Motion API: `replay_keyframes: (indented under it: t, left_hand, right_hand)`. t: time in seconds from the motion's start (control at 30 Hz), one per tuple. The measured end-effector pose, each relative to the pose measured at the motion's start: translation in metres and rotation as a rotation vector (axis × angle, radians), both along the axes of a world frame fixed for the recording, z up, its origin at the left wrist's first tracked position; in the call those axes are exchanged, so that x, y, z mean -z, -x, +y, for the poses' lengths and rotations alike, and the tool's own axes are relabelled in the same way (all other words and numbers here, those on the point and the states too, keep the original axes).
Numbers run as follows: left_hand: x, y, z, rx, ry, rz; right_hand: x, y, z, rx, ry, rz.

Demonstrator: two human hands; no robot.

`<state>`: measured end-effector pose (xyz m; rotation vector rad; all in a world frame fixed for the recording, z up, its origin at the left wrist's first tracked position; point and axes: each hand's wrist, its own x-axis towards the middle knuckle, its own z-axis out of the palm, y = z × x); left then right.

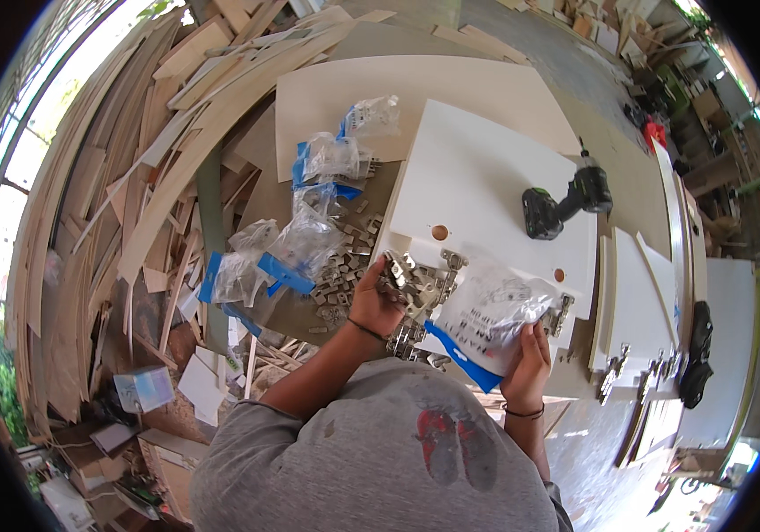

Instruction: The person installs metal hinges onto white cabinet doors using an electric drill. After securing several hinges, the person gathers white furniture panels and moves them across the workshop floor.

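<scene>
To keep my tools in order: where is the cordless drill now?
In the head view, the cordless drill lies at the right edge of the white panel, beyond the right hand.

A clear bag (491, 310) hides part of the white panel (486, 177). The lower edge of view cuts off the grey shirt (344, 452).

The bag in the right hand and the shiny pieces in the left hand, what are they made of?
The bag looks like thin, glossy plastic: it's wrinkly and catches the light. Its flat blue strip might be card or plastic. The shiny pieces are probably smooth, silvery metal, because they gleam.
</scene>
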<state>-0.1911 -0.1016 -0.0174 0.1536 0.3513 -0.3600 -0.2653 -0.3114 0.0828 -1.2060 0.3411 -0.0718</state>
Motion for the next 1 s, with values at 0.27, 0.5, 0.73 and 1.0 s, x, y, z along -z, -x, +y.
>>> replay_keyframes:
  t: [0.27,0.5,0.73,1.0]
  left_hand:
    - [0.03,0.009,0.055,-0.241,-0.105,0.028]
    - [0.038,0.02,0.056,-0.296,-0.148,0.082]
    - [0.022,0.029,0.061,-0.282,-0.155,0.081]
    - [0.012,-0.001,0.033,-0.221,-0.342,0.057]
  right_hand:
    - [-0.043,-0.068,0.019,-0.036,-0.007,0.056]
    - [0.023,-0.205,0.081,-0.237,-0.144,0.136]
    - [0.04,-0.219,0.142,-0.367,0.031,0.074]
    - [0.062,-0.113,0.107,-0.863,0.624,-0.176]
